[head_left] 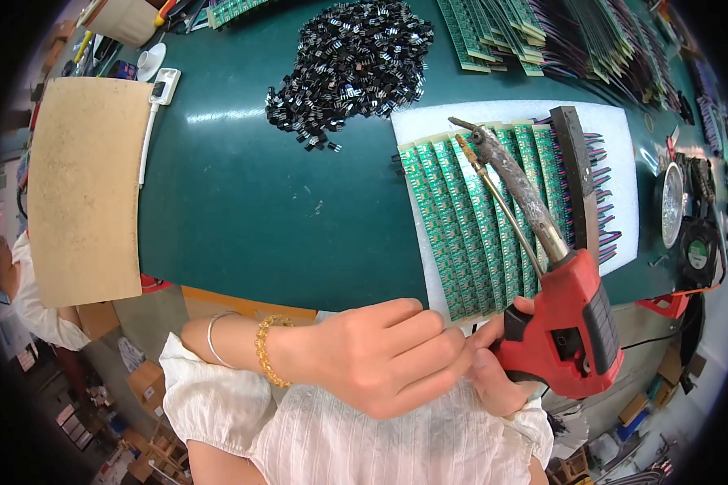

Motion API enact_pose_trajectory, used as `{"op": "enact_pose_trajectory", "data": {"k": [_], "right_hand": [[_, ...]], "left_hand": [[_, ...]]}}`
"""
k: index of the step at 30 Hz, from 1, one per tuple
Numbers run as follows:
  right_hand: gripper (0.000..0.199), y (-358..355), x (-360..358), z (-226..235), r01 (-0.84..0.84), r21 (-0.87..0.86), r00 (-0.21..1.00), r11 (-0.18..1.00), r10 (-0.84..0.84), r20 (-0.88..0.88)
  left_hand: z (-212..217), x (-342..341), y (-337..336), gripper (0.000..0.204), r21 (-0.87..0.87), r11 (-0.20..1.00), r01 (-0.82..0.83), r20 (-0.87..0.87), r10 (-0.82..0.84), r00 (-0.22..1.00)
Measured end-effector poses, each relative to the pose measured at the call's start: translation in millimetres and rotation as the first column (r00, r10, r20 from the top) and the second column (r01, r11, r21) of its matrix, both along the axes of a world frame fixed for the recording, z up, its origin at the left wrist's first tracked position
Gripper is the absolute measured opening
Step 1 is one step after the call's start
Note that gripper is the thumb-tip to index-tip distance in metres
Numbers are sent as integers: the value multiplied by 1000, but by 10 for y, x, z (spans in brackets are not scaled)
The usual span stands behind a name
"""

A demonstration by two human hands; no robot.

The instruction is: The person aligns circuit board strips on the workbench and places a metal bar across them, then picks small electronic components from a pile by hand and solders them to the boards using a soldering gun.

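My right hand is closed round the grip of a red and black soldering gun, partly hidden behind it. The gun's scorched barrel and a thin brass-tipped tube point away from me over rows of green circuit boards. Just left of the gun, my left hand has curled fingers that meet the fingers of my right hand. Whatever the left fingers pinch, if anything, is hidden. The boards lie side by side on a white foam sheet. A dark bar rests across their right end, where coloured wires stick out.
A heap of small black parts with metal pins lies at the far middle of the green table. More boards with wires are stacked far right. A tan board stands left. At right are a round metal dish and a black fan-like device.
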State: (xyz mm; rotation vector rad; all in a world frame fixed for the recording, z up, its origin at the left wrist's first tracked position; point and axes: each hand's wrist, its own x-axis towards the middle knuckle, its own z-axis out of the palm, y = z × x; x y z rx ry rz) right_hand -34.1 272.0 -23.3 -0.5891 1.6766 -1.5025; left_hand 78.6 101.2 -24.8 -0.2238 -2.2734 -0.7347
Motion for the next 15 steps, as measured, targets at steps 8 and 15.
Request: {"op": "enact_pose_trajectory", "data": {"k": [8, 15], "right_hand": [[64, 135, -1, -33, 14, 12, 965, 1000, -11, -262], [58, 332, -123, -145, -75, -167, 997, 983, 77, 7]], "left_hand": [[-47, -25, -347, 22, 89, 967, -239, 207, 217, 954], [-333, -124, -648, 15, 222, 866, -449, 348, 360, 866]]}}
